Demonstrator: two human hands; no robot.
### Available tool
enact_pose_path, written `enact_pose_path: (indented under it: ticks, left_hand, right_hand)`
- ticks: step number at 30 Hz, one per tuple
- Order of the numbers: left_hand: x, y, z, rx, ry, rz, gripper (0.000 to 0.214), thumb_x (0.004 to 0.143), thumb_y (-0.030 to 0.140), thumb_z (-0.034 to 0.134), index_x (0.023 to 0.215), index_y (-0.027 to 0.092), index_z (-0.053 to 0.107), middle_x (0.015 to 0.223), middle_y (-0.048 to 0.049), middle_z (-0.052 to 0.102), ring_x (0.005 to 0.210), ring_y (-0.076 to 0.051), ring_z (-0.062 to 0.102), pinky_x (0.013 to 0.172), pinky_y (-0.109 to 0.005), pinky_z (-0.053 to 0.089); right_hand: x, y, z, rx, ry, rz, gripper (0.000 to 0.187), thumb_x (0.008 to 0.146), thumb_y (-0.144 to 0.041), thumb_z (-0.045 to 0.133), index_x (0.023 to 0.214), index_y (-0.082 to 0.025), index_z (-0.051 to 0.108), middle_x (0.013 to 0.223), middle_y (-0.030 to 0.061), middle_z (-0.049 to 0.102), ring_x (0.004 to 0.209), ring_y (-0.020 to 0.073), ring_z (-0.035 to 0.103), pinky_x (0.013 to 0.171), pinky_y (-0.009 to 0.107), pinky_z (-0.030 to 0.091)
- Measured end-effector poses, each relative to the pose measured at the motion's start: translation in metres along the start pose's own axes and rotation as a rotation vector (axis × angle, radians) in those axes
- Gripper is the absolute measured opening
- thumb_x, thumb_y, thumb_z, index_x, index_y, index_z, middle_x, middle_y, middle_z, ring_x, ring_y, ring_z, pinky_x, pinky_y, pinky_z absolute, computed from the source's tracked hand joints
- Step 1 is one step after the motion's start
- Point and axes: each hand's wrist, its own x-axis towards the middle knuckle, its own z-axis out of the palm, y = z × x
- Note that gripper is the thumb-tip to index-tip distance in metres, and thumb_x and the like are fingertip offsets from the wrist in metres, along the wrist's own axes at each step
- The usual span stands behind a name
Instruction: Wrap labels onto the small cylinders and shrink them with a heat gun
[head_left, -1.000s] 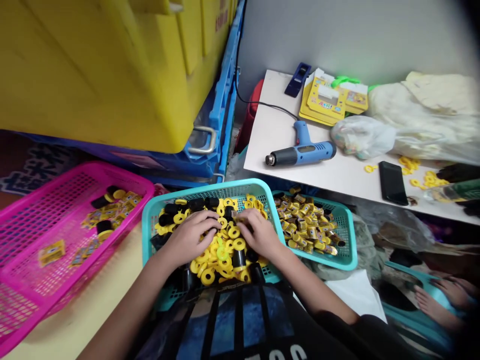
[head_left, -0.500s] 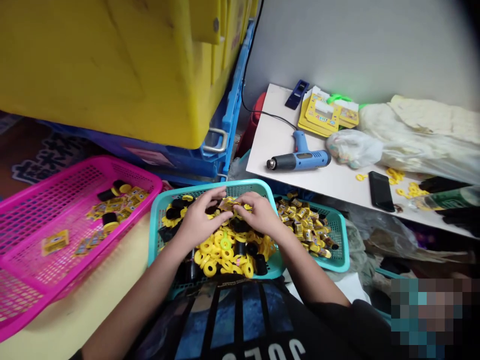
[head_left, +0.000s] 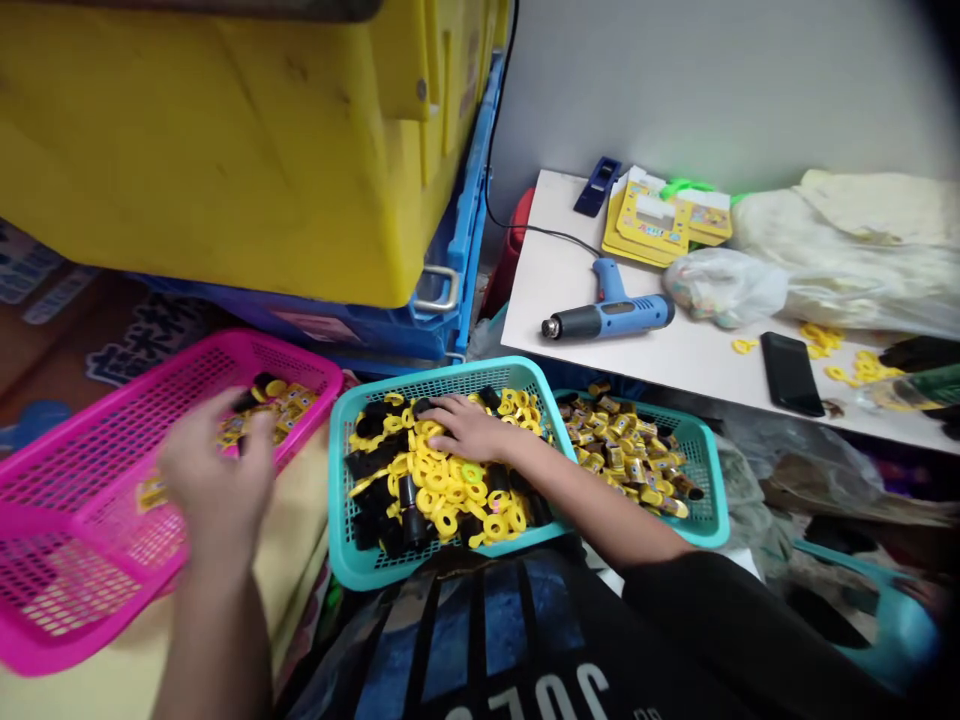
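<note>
Touching yellow rings (head_left: 447,521) in teal basket (head_left: 442,373)

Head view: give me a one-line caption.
Left hand hovers over a pink plastic mesh basket; right hand rests on yellow rings and black cylinders in a teal plastic mesh basket.

Blk short-sleeve tee (head_left: 476,650), sleeve (head_left: 697,620) dark, w/ blue print (head_left: 510,620), white lettering (head_left: 532,695).
</note>
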Motion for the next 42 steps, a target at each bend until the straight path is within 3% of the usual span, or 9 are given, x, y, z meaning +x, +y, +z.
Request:
enact_pose_path:
  ticks: [2, 5, 9, 14, 19, 28, 31, 35, 42]
  left_hand:
    - [-0.010, 0.031, 0.037, -0.073, -0.219, 0.252, 0.035, 0.090, 0.043, 0.051, 0.111, 0.019, 0.064, 0.120, -0.0097, 0.064, 0.114, -0.027, 0.057, 0.105, -0.047, 0.041]
    - [-0.025, 0.068, 0.088, -0.078, -0.600, 0.425, 0.041, 0.091, 0.043, 0.049, 0.125, 0.023, 0.060, 0.143, -0.0098, 0.049, 0.134, -0.030, 0.041, 0.110, -0.050, 0.036]
    - [-0.046, 0.082, 0.102, 0.026, -0.802, 0.472, 0.031, 0.090, 0.041, 0.051, 0.107, 0.024, 0.071, 0.151, -0.0087, 0.039, 0.137, -0.036, 0.036, 0.110, -0.058, 0.031]
    - [-0.068, 0.078, 0.073, 0.072, -0.752, 0.581, 0.033, 0.091, 0.042, 0.048, 0.098, 0.021, 0.072, 0.125, -0.0133, 0.059, 0.117, -0.032, 0.053, 0.099, -0.051, 0.043]
    - [-0.072, 0.068, 0.068, 0.118, -0.652, 0.618, 0.035, 0.090, 0.046, 0.051, 0.095, 0.016, 0.068, 0.097, -0.0129, 0.064, 0.098, -0.030, 0.058, 0.086, -0.046, 0.047]
    - [-0.077, 0.059, 0.056, -0.020, -0.645, 0.685, 0.032, 0.092, 0.043, 0.048, 0.099, 0.018, 0.068, 0.104, -0.0099, 0.063, 0.097, -0.027, 0.055, 0.084, -0.042, 0.043]
    - [-0.076, 0.060, 0.054, -0.033, -0.672, 0.714, 0.031, 0.092, 0.041, 0.049, 0.099, 0.019, 0.069, 0.104, -0.0091, 0.063, 0.097, -0.026, 0.055, 0.085, -0.041, 0.042]
    - [-0.076, 0.060, 0.053, -0.038, -0.701, 0.742, 0.030, 0.093, 0.041, 0.048, 0.100, 0.021, 0.069, 0.101, -0.0086, 0.062, 0.096, -0.026, 0.054, 0.085, -0.041, 0.041]
    - [-0.079, 0.059, 0.049, -0.070, -0.718, 0.676, 0.039, 0.091, 0.050, 0.047, 0.090, 0.018, 0.068, 0.088, -0.0088, 0.061, 0.087, -0.025, 0.053, 0.080, -0.041, 0.042]
  right_hand:
    - [-0.005, 0.003, 0.003, -0.043, -0.027, -0.030, 0.038, 0.093, -0.041, 0.044, 0.123, -0.022, 0.057, 0.133, 0.0121, 0.051, 0.124, 0.0254, 0.045, 0.104, 0.047, 0.037]
    - [-0.029, 0.011, -0.004, -0.125, -0.010, -0.027, 0.025, 0.090, -0.028, 0.046, 0.106, -0.018, 0.062, 0.115, 0.0090, 0.059, 0.105, 0.0186, 0.052, 0.096, 0.035, 0.041]
    - [-0.054, 0.019, -0.016, -0.253, 0.035, 0.126, 0.024, 0.091, -0.029, 0.044, 0.090, -0.015, 0.064, 0.096, 0.0085, 0.063, 0.097, 0.0204, 0.052, 0.091, 0.035, 0.040]
    - [-0.031, 0.003, -0.013, -0.242, 0.188, 0.165, 0.042, 0.098, -0.040, 0.029, 0.104, -0.015, 0.063, 0.105, 0.0112, 0.063, 0.101, 0.0213, 0.051, 0.092, 0.037, 0.038]
    - [-0.004, -0.010, -0.005, -0.214, -0.015, -0.093, 0.046, 0.095, -0.048, 0.039, 0.131, -0.023, 0.052, 0.139, 0.0091, 0.049, 0.125, 0.0265, 0.038, 0.102, 0.043, 0.033]
    - [-0.047, -0.005, -0.036, -0.434, 0.059, 0.173, 0.036, 0.095, -0.033, 0.037, 0.087, -0.015, 0.067, 0.092, 0.0102, 0.063, 0.094, 0.0226, 0.046, 0.080, 0.037, 0.035]
    - [-0.028, -0.019, -0.027, -0.360, 0.112, 0.081, 0.031, 0.095, -0.030, 0.039, 0.100, -0.016, 0.066, 0.097, 0.0096, 0.063, 0.096, 0.0220, 0.046, 0.084, 0.036, 0.037]
    - [-0.002, -0.031, -0.008, -0.250, -0.031, -0.103, 0.039, 0.097, -0.038, 0.034, 0.125, -0.024, 0.058, 0.138, 0.0092, 0.049, 0.120, 0.0254, 0.041, 0.097, 0.043, 0.035]
    - [-0.038, -0.024, -0.020, -0.239, -0.139, -0.108, 0.023, 0.087, -0.035, 0.052, 0.096, -0.019, 0.065, 0.119, 0.0088, 0.059, 0.102, 0.0226, 0.053, 0.091, 0.041, 0.041]
